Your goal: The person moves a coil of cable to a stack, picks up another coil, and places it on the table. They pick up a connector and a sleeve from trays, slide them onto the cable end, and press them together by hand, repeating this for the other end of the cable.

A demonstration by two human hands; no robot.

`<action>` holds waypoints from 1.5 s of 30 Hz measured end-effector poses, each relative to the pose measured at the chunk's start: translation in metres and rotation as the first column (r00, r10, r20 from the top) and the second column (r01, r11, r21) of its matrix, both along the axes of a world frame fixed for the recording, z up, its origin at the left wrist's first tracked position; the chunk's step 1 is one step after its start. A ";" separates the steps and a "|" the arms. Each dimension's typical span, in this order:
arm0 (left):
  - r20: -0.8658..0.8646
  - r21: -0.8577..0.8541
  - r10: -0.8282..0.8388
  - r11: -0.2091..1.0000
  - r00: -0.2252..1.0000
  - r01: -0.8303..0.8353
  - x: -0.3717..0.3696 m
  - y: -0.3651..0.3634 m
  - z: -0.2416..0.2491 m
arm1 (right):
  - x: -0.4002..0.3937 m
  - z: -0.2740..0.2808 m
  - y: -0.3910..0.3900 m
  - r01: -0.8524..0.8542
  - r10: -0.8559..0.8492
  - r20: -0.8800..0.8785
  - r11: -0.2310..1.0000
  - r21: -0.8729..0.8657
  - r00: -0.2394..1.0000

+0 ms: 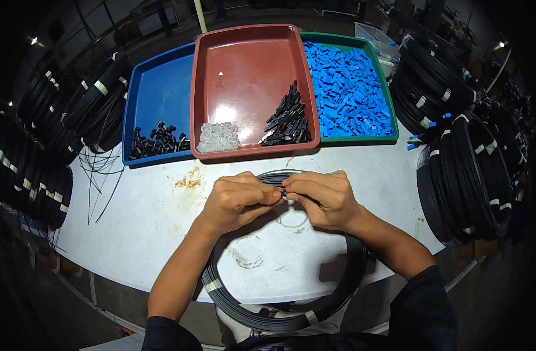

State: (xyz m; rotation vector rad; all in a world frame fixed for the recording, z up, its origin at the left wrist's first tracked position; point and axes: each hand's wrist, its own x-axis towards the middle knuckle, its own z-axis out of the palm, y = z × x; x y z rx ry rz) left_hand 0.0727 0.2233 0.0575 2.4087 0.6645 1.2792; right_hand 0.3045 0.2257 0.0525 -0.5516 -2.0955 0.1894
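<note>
in the head view, the left hand [239,198] and the right hand [325,199] are meeting at the fingertips, both pinching a small dark piece [284,192] that the fingers are mostly covering, so its exact shape is not showing. the hands are working above the far side of a large ring-shaped coil of thin black cable [239,309]. this coil is lying on the white, stained tabletop [145,234], its near side reaching past the edge towards the person, and pale tape bands [212,285] are wrapping it.

beyond the hands, three plastic trays are standing side by side. the blue tray [163,88] on the left is holding small black parts [160,141]; the red tray [244,64] in the middle is holding translucent white pieces [218,137] at its near left and a heap of slim black pieces [288,120] at its near right; the green tray [355,140] on the right is holding many bright blue pieces [350,88]. more taped black cable coils [467,175] are standing along both sides, and loose cable ends [98,182] are trailing onto the tabletop at the left.
</note>
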 end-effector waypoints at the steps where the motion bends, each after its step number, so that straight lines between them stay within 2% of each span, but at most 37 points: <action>1: -0.007 0.007 -0.002 1.000 1.000 0.002 0.000 0.000 0.000 | 0.000 -0.001 0.000 -0.002 0.002 0.009 1.000 -0.015 1.000; 3: -0.016 0.013 -0.005 1.000 1.000 0.005 0.000 0.000 0.000 | -0.002 0.006 0.000 -0.006 0.006 -0.009 1.000 -0.004 1.000; 5: 0.031 -0.068 0.038 0.997 0.999 -0.036 -0.001 -0.002 0.000 | -0.003 0.007 -0.001 -0.011 0.011 -0.025 1.000 0.005 1.000; 15: -0.003 -0.013 -0.001 1.000 1.000 0.001 0.000 0.000 0.001 | -0.002 0.001 0.001 0.003 -0.003 0.018 1.000 0.006 1.000; 20: 0.018 -0.090 0.012 0.996 1.000 -0.011 -0.001 -0.001 0.000 | -0.005 0.007 -0.001 0.049 -0.049 -0.011 0.999 0.014 0.999; 24: 0.033 -0.090 0.023 0.996 0.999 -0.020 0.002 -0.001 0.001 | -0.003 0.003 0.001 0.034 -0.033 -0.009 0.997 0.064 0.999; 31: 0.071 -0.120 0.098 0.989 0.993 -0.089 0.000 -0.001 0.005 | 0.001 0.003 0.002 0.083 -0.084 0.006 0.991 0.103 0.996; 39: 0.060 -0.120 0.163 0.981 0.985 -0.155 -0.001 -0.003 0.006 | 0.000 0.001 0.002 0.059 -0.059 -0.007 0.994 0.087 0.998; 41: 0.128 -0.207 0.195 0.964 0.972 -0.166 0.000 -0.004 0.005 | 0.001 0.002 0.002 0.059 -0.060 0.007 0.994 0.089 0.998; 45: 0.200 -0.178 0.202 0.970 0.959 -0.167 0.003 -0.003 0.003 | 0.001 0.003 0.002 0.031 -0.033 0.027 0.996 0.085 0.999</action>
